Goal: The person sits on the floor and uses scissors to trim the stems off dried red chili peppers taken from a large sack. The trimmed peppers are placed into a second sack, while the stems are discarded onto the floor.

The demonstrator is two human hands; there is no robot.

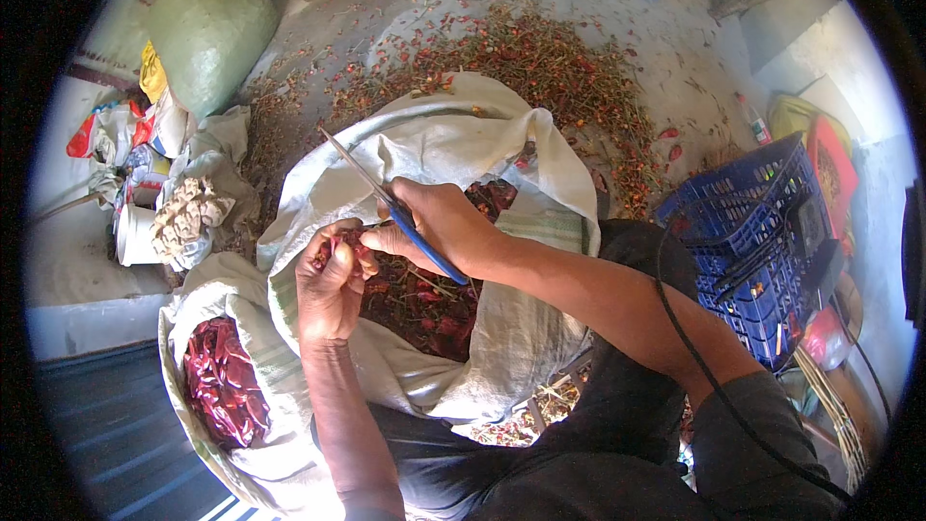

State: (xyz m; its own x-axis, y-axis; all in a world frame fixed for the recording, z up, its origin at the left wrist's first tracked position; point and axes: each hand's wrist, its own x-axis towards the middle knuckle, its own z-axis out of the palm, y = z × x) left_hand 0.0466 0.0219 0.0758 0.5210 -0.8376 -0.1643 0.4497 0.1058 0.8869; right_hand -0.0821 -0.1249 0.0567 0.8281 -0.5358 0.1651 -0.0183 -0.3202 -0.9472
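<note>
My left hand (334, 282) holds a dried red chili pepper (350, 240) over the left rim of a large white woven sack (470, 98). My right hand (441, 224) grips blue-handled scissors (416, 231), their metal blades pointing up and left; its thumb and finger touch the chili too. Inside the sack lie dark red dried chilies (434, 318) with stems, partly hidden by my hands. At the lower left a smaller white woven sack (173, 333) holds glossy red dried chilies (226, 383).
Cut stems and chili bits (564, 65) lie heaped on the floor beyond the large sack. Right of me is a blue plastic crate (759, 246) with a black cable. At left stand a full green sack (213, 29), a white bucket (137, 235) and egg cartons (189, 217).
</note>
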